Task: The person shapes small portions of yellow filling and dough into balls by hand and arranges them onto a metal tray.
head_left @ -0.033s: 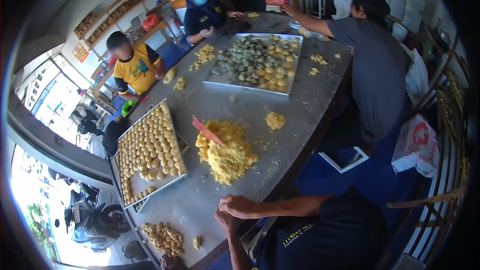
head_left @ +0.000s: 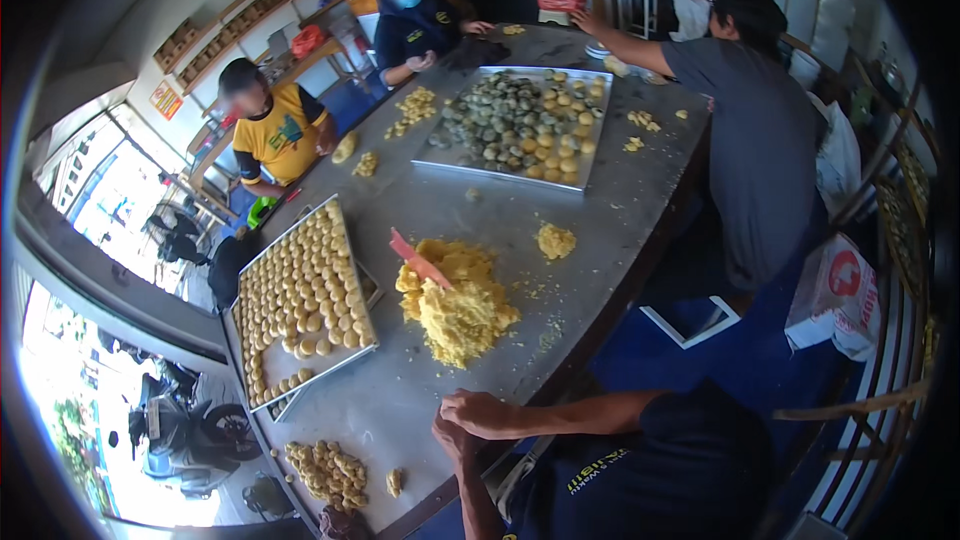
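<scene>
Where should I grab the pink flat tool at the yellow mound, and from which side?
Grip the pink flat tool by its upper-left end, probably best from above on that side, over the tabletop. That end juts free of the yellow mound; the lower-right end meets it, how deep I cannot tell.

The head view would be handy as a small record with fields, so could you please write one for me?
Left hand: close against the right hand near the table edge; anything held is hidden
Mound: yellow and crumbly, pink-red tool at its top
Left tray: rows of pale round pieces
Far tray: grey-green pieces and yellow pieces
Lower corner: heap of yellowish lumps
Co-workers: one in yellow, one in dark clothing, one in grey
</scene>
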A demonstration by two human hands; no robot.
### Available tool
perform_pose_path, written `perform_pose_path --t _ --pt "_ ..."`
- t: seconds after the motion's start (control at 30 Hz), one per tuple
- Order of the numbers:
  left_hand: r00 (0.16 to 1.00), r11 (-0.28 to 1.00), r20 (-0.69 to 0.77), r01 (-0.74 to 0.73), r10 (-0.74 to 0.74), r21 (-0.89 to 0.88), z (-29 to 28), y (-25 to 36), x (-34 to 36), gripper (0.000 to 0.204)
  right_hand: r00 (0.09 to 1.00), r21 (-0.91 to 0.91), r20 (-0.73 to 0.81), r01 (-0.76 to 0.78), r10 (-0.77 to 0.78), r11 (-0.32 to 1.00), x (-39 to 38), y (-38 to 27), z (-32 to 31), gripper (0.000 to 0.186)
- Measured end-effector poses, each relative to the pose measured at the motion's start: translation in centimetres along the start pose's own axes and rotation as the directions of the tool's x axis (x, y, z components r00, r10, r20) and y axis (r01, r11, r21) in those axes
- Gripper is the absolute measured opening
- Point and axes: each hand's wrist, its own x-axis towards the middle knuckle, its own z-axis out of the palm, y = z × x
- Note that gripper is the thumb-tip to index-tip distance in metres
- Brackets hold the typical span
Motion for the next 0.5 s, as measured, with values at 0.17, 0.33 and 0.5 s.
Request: perform_pose_path --t 0.17,0.33,0.5 --pt "0.982 0.992 -0.148 -0.124 0.121 -0.012 -1.1 -0.7 0.3 0.027 0.999 -0.078 -0.012 0.047 -0.048 0.996 1.5 -1.4 0.8 0.014" --pt "0.974 0.980 -0.116 -0.200 0.197 -0.012 -0.7 -4.1 -0.5 0.026 0.991 0.310 0.091 -0.120 0.096 0.943 3.3 0.5 -2.8 0.029" --pt "0.998 0.998 0.028 -0.050 0.051 -0.028 -1.3 1.7 -0.1 0.029 0.968 0.301 0.214 -0.191 0.130 0.934 3.5 4.4 -0.5 0.047"
